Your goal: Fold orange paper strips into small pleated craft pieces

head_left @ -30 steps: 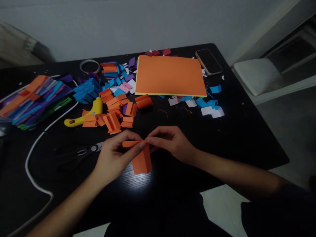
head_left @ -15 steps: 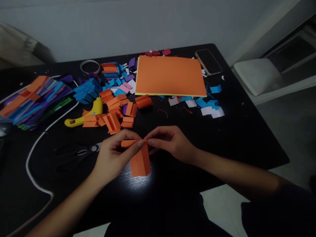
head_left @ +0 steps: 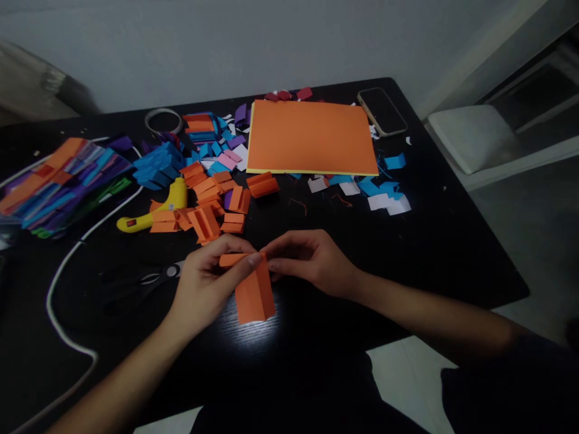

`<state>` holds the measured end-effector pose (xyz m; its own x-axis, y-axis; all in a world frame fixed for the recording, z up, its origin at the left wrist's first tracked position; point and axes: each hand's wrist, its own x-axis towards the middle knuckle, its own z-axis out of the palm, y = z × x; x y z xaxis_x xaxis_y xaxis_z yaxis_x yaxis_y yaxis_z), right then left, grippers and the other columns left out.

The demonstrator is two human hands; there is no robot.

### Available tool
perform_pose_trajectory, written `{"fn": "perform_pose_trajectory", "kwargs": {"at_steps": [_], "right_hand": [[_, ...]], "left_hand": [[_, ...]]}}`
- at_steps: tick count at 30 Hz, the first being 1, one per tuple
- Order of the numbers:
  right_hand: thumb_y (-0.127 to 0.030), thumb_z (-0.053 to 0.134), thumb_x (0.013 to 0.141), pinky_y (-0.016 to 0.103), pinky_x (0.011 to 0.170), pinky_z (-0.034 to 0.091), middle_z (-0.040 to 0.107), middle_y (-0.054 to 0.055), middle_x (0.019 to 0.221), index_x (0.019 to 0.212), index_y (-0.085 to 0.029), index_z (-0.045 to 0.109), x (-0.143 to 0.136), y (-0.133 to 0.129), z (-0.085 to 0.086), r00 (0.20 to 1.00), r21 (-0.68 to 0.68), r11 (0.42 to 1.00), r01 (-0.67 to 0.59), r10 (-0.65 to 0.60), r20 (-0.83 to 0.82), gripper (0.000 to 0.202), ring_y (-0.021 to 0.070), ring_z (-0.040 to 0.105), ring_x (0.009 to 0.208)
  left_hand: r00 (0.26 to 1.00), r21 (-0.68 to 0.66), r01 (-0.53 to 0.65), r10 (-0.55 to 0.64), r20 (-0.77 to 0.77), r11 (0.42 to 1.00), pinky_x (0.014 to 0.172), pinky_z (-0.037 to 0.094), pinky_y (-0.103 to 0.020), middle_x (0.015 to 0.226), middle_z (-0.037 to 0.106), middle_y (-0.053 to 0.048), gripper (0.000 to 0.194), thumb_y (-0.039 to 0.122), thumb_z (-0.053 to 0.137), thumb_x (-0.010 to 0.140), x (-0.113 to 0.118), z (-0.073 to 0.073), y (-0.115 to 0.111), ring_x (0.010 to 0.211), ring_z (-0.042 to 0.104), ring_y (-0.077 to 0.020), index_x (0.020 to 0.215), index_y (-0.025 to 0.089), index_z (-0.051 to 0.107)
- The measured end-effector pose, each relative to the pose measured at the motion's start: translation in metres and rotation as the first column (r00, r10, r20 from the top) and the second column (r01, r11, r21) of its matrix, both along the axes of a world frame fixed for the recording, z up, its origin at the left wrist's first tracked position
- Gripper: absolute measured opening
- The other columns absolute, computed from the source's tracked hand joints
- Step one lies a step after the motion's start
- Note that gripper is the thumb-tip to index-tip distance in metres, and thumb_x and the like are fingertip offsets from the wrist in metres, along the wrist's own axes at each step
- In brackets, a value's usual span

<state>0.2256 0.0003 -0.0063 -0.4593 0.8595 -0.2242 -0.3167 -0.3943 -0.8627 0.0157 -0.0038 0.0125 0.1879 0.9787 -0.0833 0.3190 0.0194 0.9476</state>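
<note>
Between both hands, above the near part of the table, hangs a creased piece of orange paper (head_left: pixel 254 296) with its top edge folded over. My left hand (head_left: pixel 208 274) is closed on its upper left, the thumb lying across the front of the fold. At the upper right corner, my right hand (head_left: pixel 316 265) pinches the paper's edge with thumb and forefinger; the exact contact is partly hidden. Scissors (head_left: pixel 167 273) with dark handles lie just left of my left hand, their blades behind it. Beyond the hands rests a heap of folded orange paper pieces (head_left: pixel 205 223).
A yellow glue gun (head_left: pixel 176 196) lies by the heap, near a white cable (head_left: pixel 61 325). An orange sheet stack (head_left: pixel 312 138) and a phone (head_left: pixel 382 112) are at the back. Coloured paper strips (head_left: pixel 67 184) pile up at left, with a tape roll (head_left: pixel 163 122) behind.
The hands hold almost the same pose. My right thumb has slid slightly down along the paper's edge, and the view has shifted very slightly.
</note>
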Motion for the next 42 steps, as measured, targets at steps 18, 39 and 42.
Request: {"fn": "perform_pose_trajectory", "kwargs": {"at_steps": [18,39,42], "right_hand": [[-0.034,0.091,0.077,0.032,0.078,0.065,0.082,0.003,0.088,0.093,-0.021,0.084,-0.0011,-0.0042,-0.0005,0.978,0.137,0.987,0.083,-0.107,0.177,0.021,0.0175,0.077,0.082],[-0.029,0.089,0.079,0.029,0.081,0.064,0.083,0.001,0.091,0.091,-0.023,0.085,-0.0017,-0.0071,-0.0005,0.958,0.262,0.959,0.106,-0.169,0.233,0.014,0.0179,0.079,0.087],[-0.028,0.089,0.080,0.028,0.080,0.064,0.083,0.001,0.090,0.091,-0.023,0.084,-0.0020,-0.0078,-0.0006,0.954,0.282,0.954,0.105,-0.176,0.241,0.013,0.0166,0.079,0.085]], "left_hand": [[1.000,0.074,0.017,-0.015,-0.023,0.997,0.065,0.052,-0.023,0.076,0.073,0.002,0.007,0.027,0.075,0.088,0.0017,-0.0006,-0.0022,0.070,0.066,-0.0132,0.082,0.023,0.074],[0.995,0.188,0.087,-0.074,-0.074,0.978,0.066,0.053,-0.017,0.079,0.074,0.004,0.006,0.017,0.072,0.091,-0.0002,-0.0021,-0.0033,0.071,0.068,-0.0091,0.087,0.022,0.073],[0.994,0.181,0.101,-0.090,-0.064,0.978,0.066,0.053,-0.016,0.079,0.074,0.005,0.007,0.017,0.071,0.091,-0.0010,-0.0029,-0.0030,0.072,0.069,-0.0088,0.087,0.022,0.073]]}}
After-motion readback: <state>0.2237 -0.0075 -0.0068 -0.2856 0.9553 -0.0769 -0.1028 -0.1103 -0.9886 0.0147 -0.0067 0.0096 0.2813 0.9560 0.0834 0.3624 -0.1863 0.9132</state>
